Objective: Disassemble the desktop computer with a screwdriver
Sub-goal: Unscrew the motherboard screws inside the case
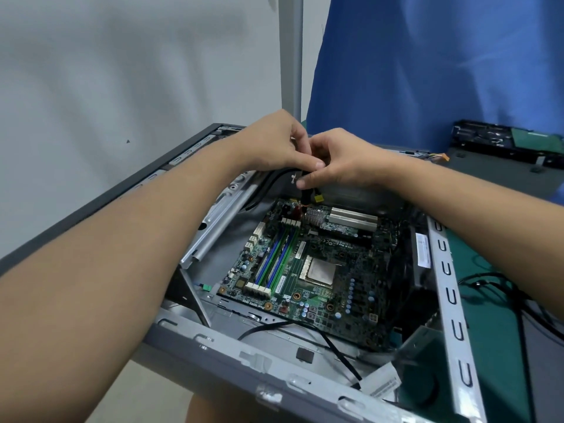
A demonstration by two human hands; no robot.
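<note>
- The desktop case (274, 377) lay open side up, so its inside was reachable from above; its near rim was closest to the camera.
- A loose black cable (338, 343) trailed over that near rim, apparently already unplugged and pushed out of the way.
- The motherboard (335, 300) lay flat on the case floor, its processor (320, 271) bare, probably so the board could be unscrewed later.
- At the case's far edge, the left hand (274, 141) and right hand (341, 160) met, fingers of both curled and pinching a black cable bundle (305, 195) rising from the board's far corner, probably one steadying while the other worked it free.
- Beyond the far right corner, a removed part (503, 141) lay set aside.
- No screwdriver was in view.
</note>
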